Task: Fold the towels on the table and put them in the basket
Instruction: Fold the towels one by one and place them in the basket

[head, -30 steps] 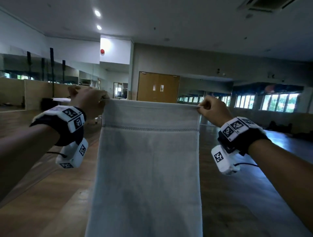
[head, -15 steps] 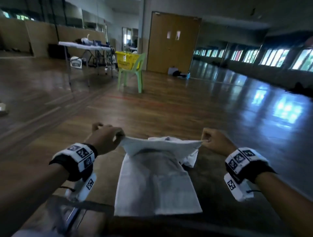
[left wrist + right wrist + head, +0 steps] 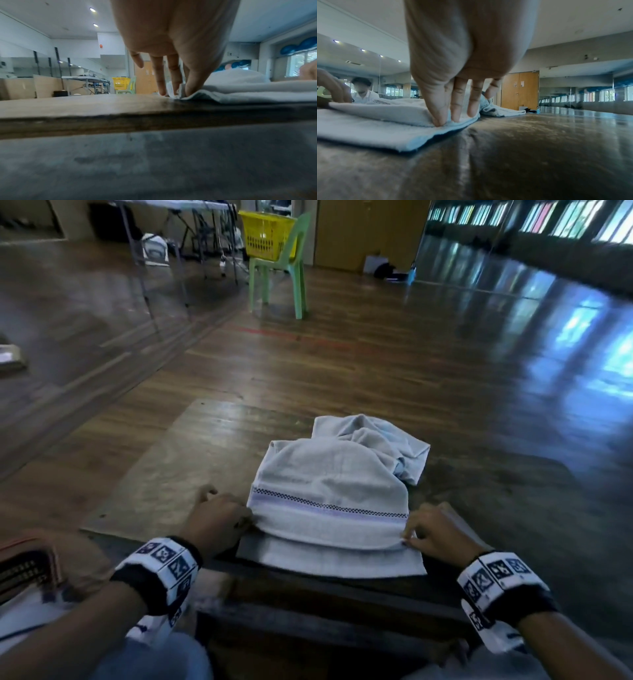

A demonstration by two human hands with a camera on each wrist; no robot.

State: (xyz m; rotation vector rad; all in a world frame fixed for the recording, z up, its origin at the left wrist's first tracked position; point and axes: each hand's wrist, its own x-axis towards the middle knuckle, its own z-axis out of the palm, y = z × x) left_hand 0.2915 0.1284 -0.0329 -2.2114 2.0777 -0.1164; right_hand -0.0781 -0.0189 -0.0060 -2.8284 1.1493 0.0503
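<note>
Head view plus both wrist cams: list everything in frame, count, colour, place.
towel being folded: 1, pale grey-white with a dark checked stripe, on the near part of the table, top layer doubled over the lower one
crumpled towel: 1, pale grey-white, on the table just behind the folded one
table: 1, dark worn wood, in front of the person
basket: 1, yellow, on the chair across the room
chair: 1, light green plastic, far floor by the doors
double doors: 1 pair, brown, far wall
folding table: 1, pale top, far left
left hand: pinches the towel's left corner
right hand: pinches the towel's right corner
</note>
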